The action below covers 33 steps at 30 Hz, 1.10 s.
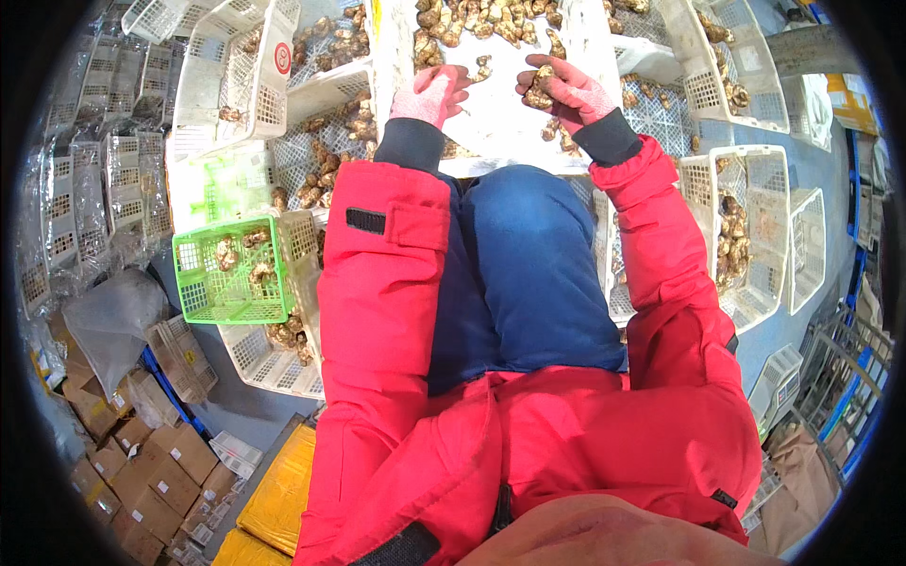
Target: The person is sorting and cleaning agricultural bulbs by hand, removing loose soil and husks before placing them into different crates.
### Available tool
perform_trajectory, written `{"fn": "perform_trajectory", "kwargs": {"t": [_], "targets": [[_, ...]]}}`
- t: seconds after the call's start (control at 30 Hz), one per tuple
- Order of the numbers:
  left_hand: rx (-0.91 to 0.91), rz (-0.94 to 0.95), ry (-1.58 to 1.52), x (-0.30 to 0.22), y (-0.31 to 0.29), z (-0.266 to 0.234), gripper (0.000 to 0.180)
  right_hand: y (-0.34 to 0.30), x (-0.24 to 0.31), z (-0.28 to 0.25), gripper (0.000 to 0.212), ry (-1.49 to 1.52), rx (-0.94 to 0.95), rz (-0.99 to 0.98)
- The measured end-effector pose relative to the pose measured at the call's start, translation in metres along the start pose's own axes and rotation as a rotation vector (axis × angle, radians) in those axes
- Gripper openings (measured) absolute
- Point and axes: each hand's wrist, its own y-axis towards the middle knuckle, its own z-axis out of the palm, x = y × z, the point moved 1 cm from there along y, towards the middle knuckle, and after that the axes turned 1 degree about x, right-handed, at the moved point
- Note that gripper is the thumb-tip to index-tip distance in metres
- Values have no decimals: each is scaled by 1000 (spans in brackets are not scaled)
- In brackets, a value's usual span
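My right hand point(582, 91), in a pinkish work glove, grips one knobby brown-and-cream mushroom point(539, 88) between thumb and fingers above a white board point(493, 115). Across from it, my left hand point(432, 96), gloved the same way, has its fingers partly bent and apart, with nothing visible in them. A small loose mushroom point(482, 68) lies on the board just beyond its fingertips. Toward the far end of the board sits a pile of similar mushrooms point(486, 19). A few more mushrooms point(566, 140) lie at the board's near right, below my right hand.
White plastic crates point(755, 226) with mushrooms stand on both sides of my knees. A green basket point(233, 274) at left holds several mushrooms. Stacked crates point(123, 184) line the far left. Cardboard boxes point(156, 481) and yellow packages point(278, 491) are at lower left, a metal cart point(845, 377) at right.
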Motion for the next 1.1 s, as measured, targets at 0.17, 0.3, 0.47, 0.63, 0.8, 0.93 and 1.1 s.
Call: {"fn": "perform_trajectory", "kwargs": {"t": [0.17, 0.3, 0.47, 0.63, 0.8, 0.93, 1.1], "targets": [[19, -44, 37, -4, 2, -5, 45, -30, 20, -25, 32, -165, -36, 21], [42, -51, 69, -6, -2, -3, 46, -56, 35, -29, 42, -127, -109, 33], [110, -91, 107, -4, -4, 13, 48, -30, 29, -12, 49, -46, -20, -71], [223, -207, 57, 9, 4, 11, 29, 6, 7, 22, 47, -133, 30, -109], [447, -269, 111, -6, -14, 24, 58, 16, 2, 32, 47, -137, 43, -143], [434, -271, 129, -2, -11, 22, 56, 21, 1, 31, 46, -265, 82, -114], [380, -270, 34, -15, -21, 34, 50, 22, 5, 39, 46, -292, 76, -173]]}}
